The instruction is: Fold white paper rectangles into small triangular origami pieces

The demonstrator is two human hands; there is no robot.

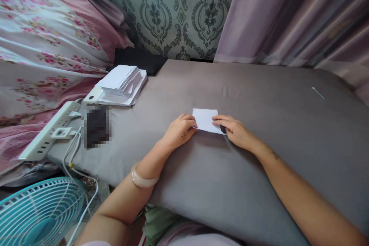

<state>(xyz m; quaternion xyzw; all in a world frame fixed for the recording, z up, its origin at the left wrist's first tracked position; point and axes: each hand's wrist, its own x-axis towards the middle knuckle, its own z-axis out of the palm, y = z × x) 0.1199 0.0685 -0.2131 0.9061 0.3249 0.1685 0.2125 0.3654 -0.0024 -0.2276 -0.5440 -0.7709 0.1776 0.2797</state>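
Note:
A small white sheet of paper (205,119) lies on the grey cloth-covered surface in front of me, its near edge slightly raised. My left hand (182,128) is closed on its left edge, fingers on top and thumb near the lower corner. At the right edge, my right hand (235,131) pinches the paper, fingers over it and thumb by the near corner. Something small and dark shows beneath the right fingers; I cannot make out what it is. A pale bangle (142,178) circles my left forearm.
Back left stands a stack of white paper (121,84), with a black folded item (141,60) behind it. A power strip (50,130) with plugs and white cables runs along the left edge, beside a blurred dark object (97,126). A turquoise fan (43,211) stands lower left.

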